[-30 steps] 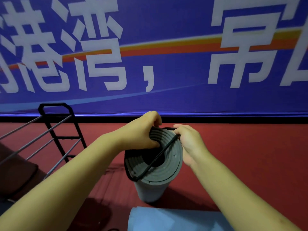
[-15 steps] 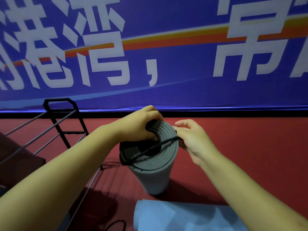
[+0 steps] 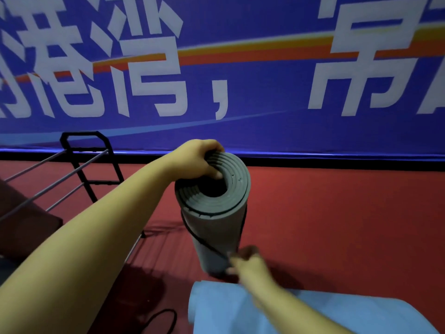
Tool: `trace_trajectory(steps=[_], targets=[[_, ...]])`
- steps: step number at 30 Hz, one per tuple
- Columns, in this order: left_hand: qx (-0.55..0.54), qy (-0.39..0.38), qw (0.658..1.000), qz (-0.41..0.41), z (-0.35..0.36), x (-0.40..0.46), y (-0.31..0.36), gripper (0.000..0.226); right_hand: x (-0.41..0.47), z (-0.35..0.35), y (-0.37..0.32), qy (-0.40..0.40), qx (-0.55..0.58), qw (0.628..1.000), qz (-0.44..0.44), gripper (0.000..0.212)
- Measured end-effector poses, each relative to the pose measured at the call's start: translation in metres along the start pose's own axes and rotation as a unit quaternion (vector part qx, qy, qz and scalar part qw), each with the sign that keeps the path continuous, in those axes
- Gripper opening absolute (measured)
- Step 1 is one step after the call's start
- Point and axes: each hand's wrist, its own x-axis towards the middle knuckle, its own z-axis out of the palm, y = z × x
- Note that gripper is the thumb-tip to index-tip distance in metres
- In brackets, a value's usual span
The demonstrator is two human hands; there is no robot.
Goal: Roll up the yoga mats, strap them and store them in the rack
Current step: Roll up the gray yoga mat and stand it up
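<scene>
While the rolled grey yoga mat [image 3: 216, 213] is stood upright on the red floor [image 3: 337, 225], right of the rack [image 3: 91, 169], its top rim is gripped by the left hand [image 3: 195, 162]. Strapping is judged underway: the black strap [image 3: 202, 242] appears pinched low by the blurred right hand [image 3: 250, 263]; cinching is needed next.

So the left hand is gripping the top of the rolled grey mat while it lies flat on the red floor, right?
Not quite. The head view shows the rolled grey mat standing upright on the red floor, not lying flat. The left hand does grip its top.
</scene>
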Motion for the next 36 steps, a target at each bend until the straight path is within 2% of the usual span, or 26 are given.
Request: trace_trajectory(steps=[1, 3, 4, 5, 6, 9, 11, 13, 15, 16, 17, 19, 20, 21, 23, 24, 28, 31, 33, 36], targets=[[-0.010, 0.007, 1.000, -0.013, 0.001, -0.001, -0.001, 0.050, 0.015, -0.013, 0.000, 0.043, -0.002, 0.999, 0.009, 0.027], [-0.022, 0.050, 0.998, -0.041, 0.003, -0.001, -0.005, 0.047, 0.032, -0.039, -0.010, 0.123, -0.001, 0.992, 0.020, 0.016], [-0.028, 0.073, 0.995, -0.059, 0.003, 0.000, -0.006, 0.046, 0.036, -0.047, -0.020, 0.152, 0.004, 0.988, 0.001, 0.009], [-0.041, 0.088, 0.992, -0.078, 0.003, 0.001, -0.007, 0.045, 0.036, -0.051, -0.036, 0.156, 0.007, 0.987, -0.040, 0.011], [-0.063, 0.097, 0.989, -0.097, 0.002, 0.004, -0.008, 0.044, 0.032, -0.051, -0.058, 0.142, 0.017, 0.986, -0.090, 0.019], [-0.167, 0.086, 0.972, -0.143, 0.005, 0.012, -0.002, 0.040, 0.008, -0.035, -0.131, 0.020, 0.069, 0.977, -0.199, 0.049], [-0.258, 0.055, 0.954, -0.143, 0.008, 0.011, 0.005, 0.033, 0.001, -0.020, -0.156, 0.021, -0.033, 0.974, -0.222, 0.078], [-0.422, 0.020, 0.899, -0.117, 0.012, 0.005, 0.000, 0.026, 0.003, -0.013, -0.161, 0.078, -0.147, 0.956, -0.244, 0.085], [-0.580, 0.039, 0.808, -0.097, 0.024, -0.003, -0.022, 0.024, 0.008, -0.017, -0.157, 0.093, -0.129, 0.953, -0.257, 0.077], [-0.613, 0.074, 0.777, -0.121, 0.035, -0.007, -0.037, 0.024, 0.009, -0.020, -0.157, 0.084, -0.116, 0.954, -0.262, 0.069], [-0.600, 0.113, 0.775, -0.163, 0.048, -0.012, -0.050, 0.021, 0.010, -0.023, -0.157, 0.072, -0.117, 0.954, -0.268, 0.059], [-0.498, 0.133, 0.821, -0.246, 0.076, -0.025, -0.064, 0.014, 0.012, -0.025, -0.158, 0.047, -0.135, 0.948, -0.285, 0.030], [-0.475, 0.118, 0.830, -0.268, 0.088, -0.032, -0.066, 0.014, 0.012, -0.024, -0.158, 0.040, -0.137, 0.946, -0.290, 0.015], [-0.476, 0.113, 0.825, -0.281, 0.096, -0.036, -0.067, 0.016, 0.013, -0.023, -0.159, 0.038, -0.138, 0.945, -0.294, 0.008], [-0.482, 0.145, 0.818, -0.280, 0.101, -0.039, -0.066, 0.015, 0.015, -0.024, -0.157, 0.033, -0.145, 0.944, -0.295, 0.011], [-0.462, 0.157, 0.830, -0.272, 0.099, -0.039, -0.066, 0.013, 0.015, -0.024, -0.158, 0.035, -0.149, 0.943, -0.297, 0.015], [-0.355, 0.117, 0.903, -0.213, 0.089, -0.038, -0.078, 0.018, 0.020, -0.026, -0.154, 0.056, -0.157, 0.936, -0.309, 0.027], [-0.190, 0.089, 0.959, -0.188, 0.092, -0.036, -0.088, 0.027, 0.026, -0.031, -0.153, 0.063, -0.172, 0.931, -0.317, 0.029], [-0.092, 0.054, 0.970, -0.220, 0.111, -0.036, -0.105, 0.033, 0.026, -0.032, -0.153, 0.073, -0.190, 0.923, -0.327, 0.031], [0.017, -0.036, 0.958, -0.283, 0.154, -0.052, -0.133, 0.029, 0.023, -0.029, -0.155, 0.060, -0.195, 0.920, -0.335, 0.033]])
